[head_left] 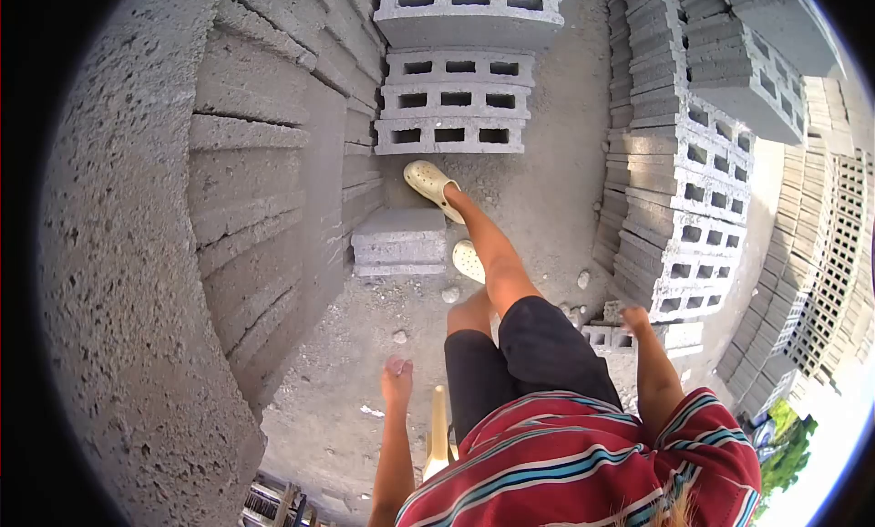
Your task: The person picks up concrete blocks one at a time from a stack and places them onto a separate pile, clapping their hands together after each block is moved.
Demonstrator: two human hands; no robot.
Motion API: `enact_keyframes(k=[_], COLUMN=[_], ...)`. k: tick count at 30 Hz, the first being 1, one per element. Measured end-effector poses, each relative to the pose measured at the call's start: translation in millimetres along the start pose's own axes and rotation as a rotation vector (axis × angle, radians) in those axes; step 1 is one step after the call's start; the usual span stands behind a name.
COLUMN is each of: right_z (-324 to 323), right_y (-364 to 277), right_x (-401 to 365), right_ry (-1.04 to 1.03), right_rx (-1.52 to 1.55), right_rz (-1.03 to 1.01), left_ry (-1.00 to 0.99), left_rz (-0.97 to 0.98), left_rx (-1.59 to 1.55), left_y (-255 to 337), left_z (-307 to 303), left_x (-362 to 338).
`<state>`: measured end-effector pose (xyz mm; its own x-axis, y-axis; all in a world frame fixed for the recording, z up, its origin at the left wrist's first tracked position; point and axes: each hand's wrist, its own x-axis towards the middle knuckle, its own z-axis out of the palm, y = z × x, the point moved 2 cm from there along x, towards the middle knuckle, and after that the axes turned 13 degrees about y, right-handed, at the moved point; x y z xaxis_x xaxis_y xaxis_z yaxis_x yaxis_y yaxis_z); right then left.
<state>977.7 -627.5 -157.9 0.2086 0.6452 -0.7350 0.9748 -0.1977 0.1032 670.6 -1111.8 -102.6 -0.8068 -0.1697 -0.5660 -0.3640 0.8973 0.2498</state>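
My left hand point(397, 374) hangs low on the left over the gritty ground, its fingers loosely bent with nothing in them. On the other side my right hand point(634, 320) is held out from the body, also without anything in it, its fingers slightly apart. Beneath the right hand lies a small grey hollow block point(609, 337). Ahead of my feet, hollow concrete blocks point(453, 101) stand in a row with their holes facing me. A single solid-looking block point(398, 242) rests on the ground beside my beige clogs point(425, 179).
Tall stacked concrete blocks point(251, 172) wall in the left side. Another high stack point(704, 199) runs along the right, with more rows point(825, 254) beyond. A yellowish plastic object point(439, 422) is beside my leg. Loose stones point(450, 295) dot the ground.
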Motion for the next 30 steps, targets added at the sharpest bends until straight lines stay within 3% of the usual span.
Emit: enact_keyframes(k=[3, 4, 7, 12, 15, 19, 24, 27, 28, 30], right_z=[14.7, 9.1, 1.8, -18.8, -19.1, -14.7, 0.2, -2.0, -1.3, -7.1], right_y=[52.2, 50.2, 56.8, 86.0, 96.4, 127.4, 200.7, 222.6, 229.9, 232.4], right_x=[9.1, -7.8, -38.5, -106.0, -133.6, -172.9, -195.8, -194.9, -181.9, -155.0], right_ry=[-0.196, -0.165, -0.077, 0.034, 0.013, 0.064, 0.0, -0.016, -0.129, -0.142], right_rx=[-0.085, 0.082, 0.405, 0.484, 0.485, 0.636, 0.641, 0.49, 0.428, 0.435], right_rz=[0.025, 0.135, 0.119, 0.116, 0.101, 0.145, 0.392, 0.392, 0.359, 0.449], left_ry=[-0.067, -0.088, -0.174, -0.272, -0.329, -0.353, -0.328, -0.306, -0.303, -0.312], left_rz=[0.08, 0.06, 0.016, 0.025, 0.006, 0.142, 0.252, 0.285, 0.3, 0.387], left_rx=[-0.188, -0.223, -0.31, -0.479, -0.414, -0.25, -0.245, -0.357, -0.412, -0.389], left_y=[-0.8, 12.4, 36.8, 53.5, 61.9, 107.1, 158.0, 186.3, 185.6, 175.2], left_z=[8.9, 6.5, -3.2, -7.4, -14.4, -14.7, 14.2, 11.3, 12.7, 7.5], left_x=[26.5, 34.8, 55.9, 62.7, 63.9, 71.0, 113.1, 113.7, 113.0, 115.9])
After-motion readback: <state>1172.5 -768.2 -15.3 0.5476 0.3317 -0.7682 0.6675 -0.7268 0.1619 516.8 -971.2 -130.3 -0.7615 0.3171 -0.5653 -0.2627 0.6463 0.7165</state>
